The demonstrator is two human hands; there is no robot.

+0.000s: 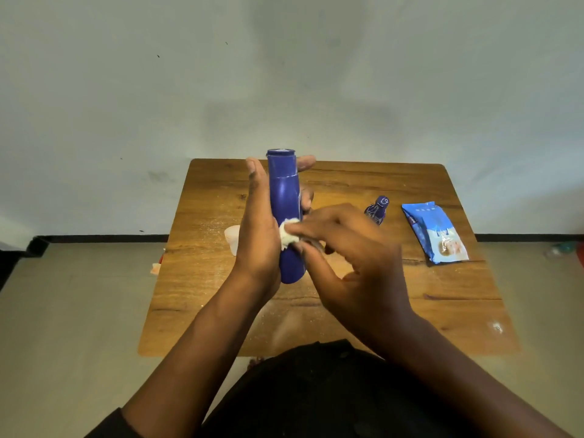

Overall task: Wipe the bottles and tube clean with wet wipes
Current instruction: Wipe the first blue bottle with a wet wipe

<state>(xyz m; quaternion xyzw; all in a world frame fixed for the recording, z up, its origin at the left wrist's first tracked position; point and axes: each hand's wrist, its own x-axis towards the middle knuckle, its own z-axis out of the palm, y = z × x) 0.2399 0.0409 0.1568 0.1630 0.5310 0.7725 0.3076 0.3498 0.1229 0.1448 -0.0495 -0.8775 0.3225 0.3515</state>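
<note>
Wiping is underway above the wooden table (395, 298): left hand (259, 222) is clamping the tall blue plastic bottle (286, 197) upright, right hand (357, 257) fingers (303, 230) are pinching a crumpled white wet wipe (288, 235) against it. Turning the bottle should help reach every side.

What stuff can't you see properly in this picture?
- Pale object, head view: mostly hidden behind the left hand.
- Small blue bottle: lower part hidden by the right hand.
- Wipes pack: print too blurred to read.
- Wipe: mostly covered by fingers.
</note>
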